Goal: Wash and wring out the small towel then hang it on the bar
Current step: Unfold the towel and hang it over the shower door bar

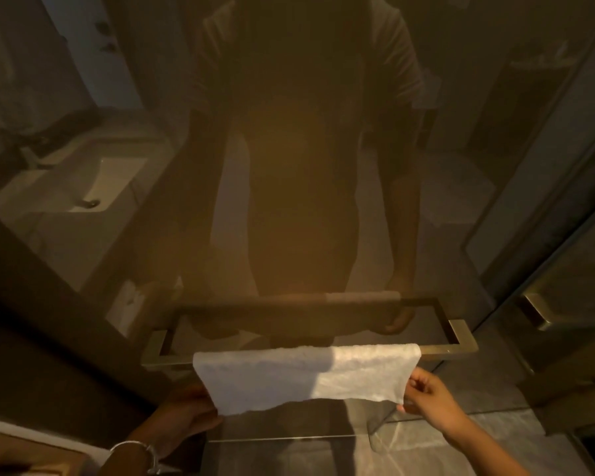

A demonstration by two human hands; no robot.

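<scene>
A small white towel (306,376) hangs draped over a brass-coloured square bar (457,348) fixed to a dark glass panel. My left hand (186,412), with a silver bangle on the wrist, grips the towel's lower left corner. My right hand (426,396) pinches the lower right corner between thumb and fingers. The towel's right half is lit, its left half in shadow. The part of the towel behind the bar is hidden.
The dark glass (289,166) reflects a person's torso and arms, a white sink (93,187) at the left and a toilet at the right. A brass door handle (536,314) sticks out at the right. Grey marble floor (426,448) lies below.
</scene>
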